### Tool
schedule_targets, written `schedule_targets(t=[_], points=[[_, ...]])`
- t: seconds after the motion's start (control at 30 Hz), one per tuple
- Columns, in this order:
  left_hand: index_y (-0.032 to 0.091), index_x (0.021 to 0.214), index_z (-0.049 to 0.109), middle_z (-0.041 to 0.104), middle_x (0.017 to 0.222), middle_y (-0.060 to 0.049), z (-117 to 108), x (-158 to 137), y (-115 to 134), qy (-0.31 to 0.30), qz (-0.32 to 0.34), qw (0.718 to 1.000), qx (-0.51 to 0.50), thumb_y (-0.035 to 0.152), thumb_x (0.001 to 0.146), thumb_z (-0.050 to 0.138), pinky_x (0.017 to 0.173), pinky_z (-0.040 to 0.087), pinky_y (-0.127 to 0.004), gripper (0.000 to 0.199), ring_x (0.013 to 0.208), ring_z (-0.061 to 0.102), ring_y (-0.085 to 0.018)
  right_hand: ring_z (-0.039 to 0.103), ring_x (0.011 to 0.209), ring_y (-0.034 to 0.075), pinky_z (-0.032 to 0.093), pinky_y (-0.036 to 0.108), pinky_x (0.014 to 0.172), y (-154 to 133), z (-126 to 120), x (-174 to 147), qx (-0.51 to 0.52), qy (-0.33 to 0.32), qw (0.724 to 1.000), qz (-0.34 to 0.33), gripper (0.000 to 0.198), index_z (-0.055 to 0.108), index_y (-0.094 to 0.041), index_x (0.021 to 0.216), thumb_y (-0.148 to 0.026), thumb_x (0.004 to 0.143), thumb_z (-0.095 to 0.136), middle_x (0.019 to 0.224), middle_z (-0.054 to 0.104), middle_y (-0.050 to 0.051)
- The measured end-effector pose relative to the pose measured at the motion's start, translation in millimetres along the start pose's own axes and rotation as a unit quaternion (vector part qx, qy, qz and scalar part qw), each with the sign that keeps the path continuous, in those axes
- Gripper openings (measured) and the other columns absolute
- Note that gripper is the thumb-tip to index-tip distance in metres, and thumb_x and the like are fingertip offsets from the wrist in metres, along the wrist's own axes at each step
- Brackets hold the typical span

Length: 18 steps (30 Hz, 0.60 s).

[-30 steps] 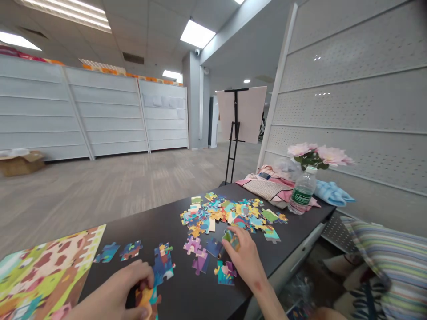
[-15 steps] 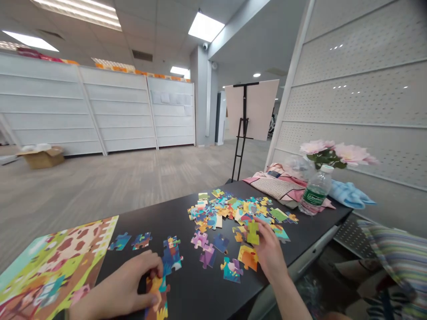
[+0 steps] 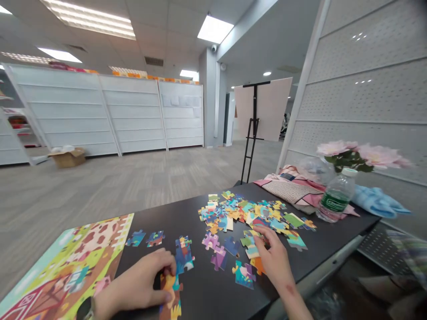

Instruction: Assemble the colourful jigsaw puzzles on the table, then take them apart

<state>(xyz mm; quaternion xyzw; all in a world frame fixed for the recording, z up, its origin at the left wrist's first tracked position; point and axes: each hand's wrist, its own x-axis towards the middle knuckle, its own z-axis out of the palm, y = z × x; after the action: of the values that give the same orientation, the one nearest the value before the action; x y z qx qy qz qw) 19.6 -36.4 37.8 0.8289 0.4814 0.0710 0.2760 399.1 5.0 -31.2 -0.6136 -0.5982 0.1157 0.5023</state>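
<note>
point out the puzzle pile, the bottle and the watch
Puzzle pile [image 3: 245, 213]: head view, near its middle
Bottle [image 3: 334, 201]: head view, on its green label
Watch [image 3: 86, 307]: head view, on its dark visible part

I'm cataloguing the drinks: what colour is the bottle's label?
Green with white lettering; the label shows best in the head view.

lit brightly and evenly from above, ceiling lights [image 3: 215, 29] burned out to white, small glints reflected in the right wall [image 3: 367, 104], puzzle pieces [image 3: 267, 211] shown fairly clearly, deep shadow cast under the table [image 3: 207, 295], striped cloth [image 3: 412, 258] blurred, edges stretched by a wide lens, top right corner darkened
</note>
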Motion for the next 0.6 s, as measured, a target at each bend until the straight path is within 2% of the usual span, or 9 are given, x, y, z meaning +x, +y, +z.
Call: schedule_targets(t=[0.07, 0.13, 0.27, 0.33, 0.4, 0.5, 0.6], points=[[0.023, 0.093, 0.059, 0.060, 0.097, 0.000, 0, 0, -1, 0.002, 0.003, 1.000, -0.001, 0.023, 0.068, 0.070, 0.077, 0.041, -0.027, 0.028, 0.088, 0.054, -0.019, 0.062, 0.110, 0.029, 0.048, 0.046, 0.099, -4, 2, 0, -0.045, -0.001, 0.998, -0.037, 0.031, 0.072, -0.024, 0.099, -0.043, 0.090, 0.049, 0.116, 0.068, 0.011], [0.023, 0.093, 0.060, 0.060, 0.097, 0.000, 1, 0, -3, 0.005, 0.007, 1.000, 0.000, 0.025, 0.067, 0.072, 0.076, 0.042, -0.027, 0.029, 0.087, 0.055, -0.019, 0.061, 0.113, 0.029, 0.045, 0.049, 0.103, -12, 9, 3, -0.099, -0.030, 0.991, -0.088, 0.031, 0.073, -0.023, 0.102, -0.039, 0.092, 0.048, 0.117, 0.069, 0.011], [0.023, 0.094, 0.061, 0.061, 0.097, 0.000, 1, 0, -4, 0.014, 0.016, 1.000, 0.000, 0.027, 0.067, 0.075, 0.077, 0.042, -0.027, 0.030, 0.089, 0.055, -0.020, 0.051, 0.131, 0.029, 0.040, 0.049, 0.110, -35, 31, 14, -0.177, -0.182, 0.952, -0.173, 0.040, 0.066, -0.025, 0.129, -0.032, 0.094, 0.048, 0.139, 0.062, 0.008], [0.023, 0.094, 0.062, 0.061, 0.097, 0.000, 1, 0, -4, 0.018, 0.021, 1.000, 0.001, 0.027, 0.068, 0.076, 0.077, 0.042, -0.027, 0.030, 0.089, 0.055, -0.020, 0.044, 0.139, 0.032, 0.037, 0.053, 0.111, -42, 41, 20, -0.212, -0.244, 0.929, -0.180, 0.045, 0.060, -0.027, 0.137, -0.031, 0.094, 0.048, 0.148, 0.055, 0.006], [0.023, 0.094, 0.062, 0.061, 0.096, 0.001, 1, 0, -5, 0.019, 0.021, 1.000, -0.001, 0.027, 0.068, 0.076, 0.077, 0.042, -0.027, 0.030, 0.089, 0.055, -0.019, 0.040, 0.142, 0.034, 0.036, 0.056, 0.110, -42, 45, 25, -0.241, -0.277, 0.914, -0.175, 0.047, 0.059, -0.028, 0.139, -0.029, 0.095, 0.045, 0.150, 0.053, 0.005], [0.024, 0.094, 0.063, 0.062, 0.096, 0.001, -1, 0, -5, 0.020, 0.019, 1.000, -0.008, 0.027, 0.066, 0.079, 0.076, 0.042, -0.026, 0.032, 0.089, 0.055, -0.020, 0.042, 0.140, 0.034, 0.036, 0.056, 0.108, -27, 37, 31, -0.258, -0.276, 0.911, -0.165, 0.043, 0.064, -0.029, 0.133, -0.030, 0.095, 0.044, 0.145, 0.059, 0.004], [0.023, 0.093, 0.064, 0.062, 0.096, 0.001, -2, 1, -5, 0.019, 0.022, 1.000, -0.013, 0.027, 0.065, 0.081, 0.075, 0.041, -0.027, 0.033, 0.089, 0.055, -0.020, 0.056, 0.126, 0.034, 0.039, 0.054, 0.104, -15, 22, 41, -0.267, -0.255, 0.918, -0.143, 0.032, 0.073, -0.027, 0.114, -0.034, 0.090, 0.054, 0.127, 0.071, 0.008]])
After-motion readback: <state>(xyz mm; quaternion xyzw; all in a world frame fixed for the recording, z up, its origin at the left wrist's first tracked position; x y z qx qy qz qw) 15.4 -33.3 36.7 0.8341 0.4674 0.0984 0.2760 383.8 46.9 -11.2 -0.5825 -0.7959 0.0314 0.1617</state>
